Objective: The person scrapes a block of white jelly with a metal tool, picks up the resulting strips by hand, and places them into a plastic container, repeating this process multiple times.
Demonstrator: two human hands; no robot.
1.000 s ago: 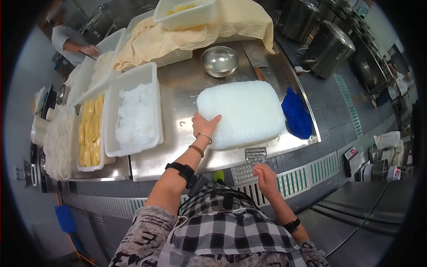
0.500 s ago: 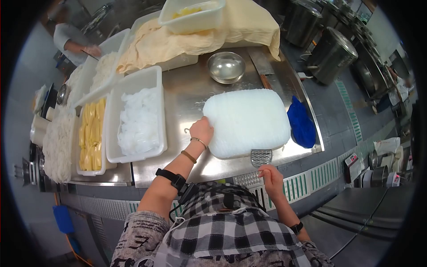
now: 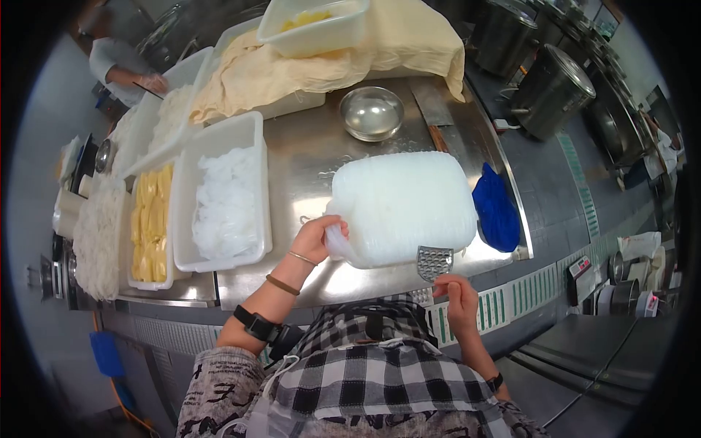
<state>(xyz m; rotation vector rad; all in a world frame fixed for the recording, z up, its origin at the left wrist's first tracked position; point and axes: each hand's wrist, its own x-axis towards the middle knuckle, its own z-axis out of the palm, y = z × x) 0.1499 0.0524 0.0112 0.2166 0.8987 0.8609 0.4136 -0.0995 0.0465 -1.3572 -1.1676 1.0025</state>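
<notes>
A large white translucent jelly block (image 3: 401, 204) with rounded corners lies on the steel table. My left hand (image 3: 322, 237) is closed around a bunch of jelly strands (image 3: 339, 241) at the block's near left corner. The strands run from my fist to the block's side. In my right hand (image 3: 457, 296), the fingers are closed on a perforated metal jelly scraper (image 3: 435, 261). Its dimpled plate overlaps the block's near edge in this view. My right hand is just beyond the table's front edge, and the tool's handle is mostly hidden in it.
Left stand a white tub (image 3: 268, 182) of jelly strips and another with yellow strips (image 3: 151, 219). Behind the block are a metal bowl (image 3: 372, 114) and a cleaver (image 3: 432, 102). A blue bag (image 3: 496, 210) lies right. A co-worker (image 3: 120, 69) stands far left.
My left hand has moved down and left from the block's side, drawing out white strands. My right hand and the scraper have shifted slightly right.
</notes>
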